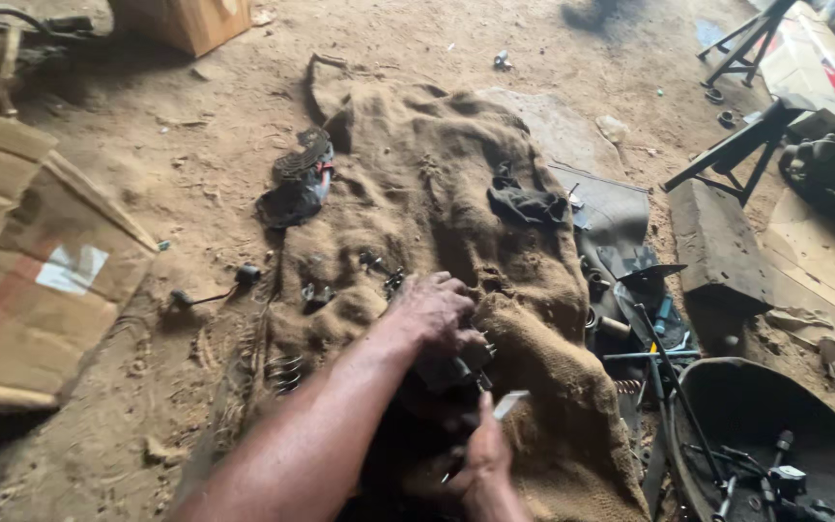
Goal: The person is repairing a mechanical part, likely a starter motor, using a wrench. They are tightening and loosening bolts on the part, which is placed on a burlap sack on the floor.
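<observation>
My left hand [434, 311] reaches over a brown burlap sack [456, 193] spread on the dirt floor and closes on a dark, greasy metal part [451, 372]. Just below it, my right hand [482, 452] holds a small pale metal piece [511, 403] against that part. How the piece meets the part is hidden by my fingers. Small bolts and clips [379, 266] lie on the sack just left of my left hand.
A black rag [526, 205] and a chain piece [303, 155] lie on the sack. Flattened cardboard [21, 280] is at left. A black tub with tools [765, 454] sits at lower right, with metal stands [741, 145] and a wooden block [717, 246] beyond.
</observation>
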